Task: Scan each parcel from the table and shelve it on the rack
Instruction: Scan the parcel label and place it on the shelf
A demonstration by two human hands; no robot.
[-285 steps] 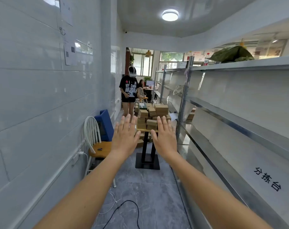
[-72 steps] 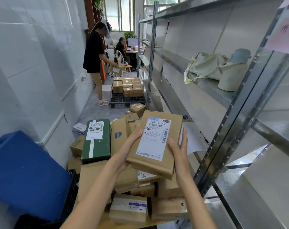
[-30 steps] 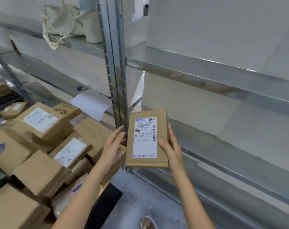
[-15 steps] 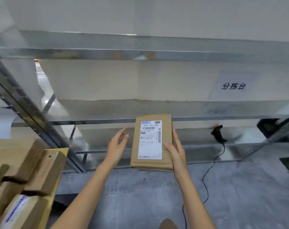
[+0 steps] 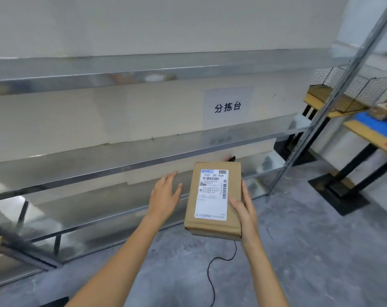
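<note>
Head view: right hand grips a brown cardboard parcel along its right edge, thumb curled over the top face, fingers hidden underneath. The parcel is in the air in front of the rack, level with a lower shelf, long side pointing away from the person, label facing up. The label is white with a blue strip at the top; it reads "530- D5 A68" in large print, with one barcode under that and a second barcode running down the right margin. Small Chinese text in the middle is too fine to read. There is a logo and Chinese brand text at the bottom left of the label, not legible with confidence.

Left hand is empty, fingers straight and slightly spread, palm down, just left of the parcel and not touching it.

A sign on the wall behind the rack reads "分拣台". A dark object pokes out just behind the parcel's far edge; what it is cannot be told. A black cable runs across the grey floor below the parcel. Beyond the rack's diagonal upright on the right stands a table with black legs; on it are a blue patch and some boxes.
</note>
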